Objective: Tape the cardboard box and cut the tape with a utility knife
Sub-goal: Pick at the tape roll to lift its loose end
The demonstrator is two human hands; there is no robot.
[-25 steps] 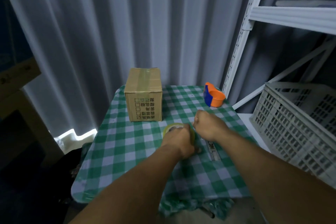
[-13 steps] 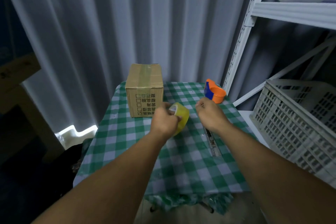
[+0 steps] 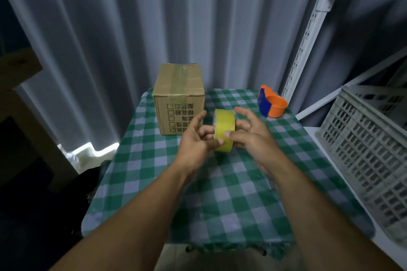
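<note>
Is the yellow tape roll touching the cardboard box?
Apart. In the head view, both hands hold the tape roll up off the table, nearer the camera than the cardboard box, with checkered tablecloth showing between them.

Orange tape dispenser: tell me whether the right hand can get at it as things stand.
Probably yes: the orange tape dispenser stands uncovered just beyond the right hand, bare tablecloth between them. But that hand's thumb and fingers rest on the yellow tape roll.

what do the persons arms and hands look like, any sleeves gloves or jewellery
Both forearms are bare for as far as the view shows, with no sleeves in sight. The left hand and right hand wear no gloves, and no rings, watch or wristbands show. Fingernails look short and unpainted.
</note>
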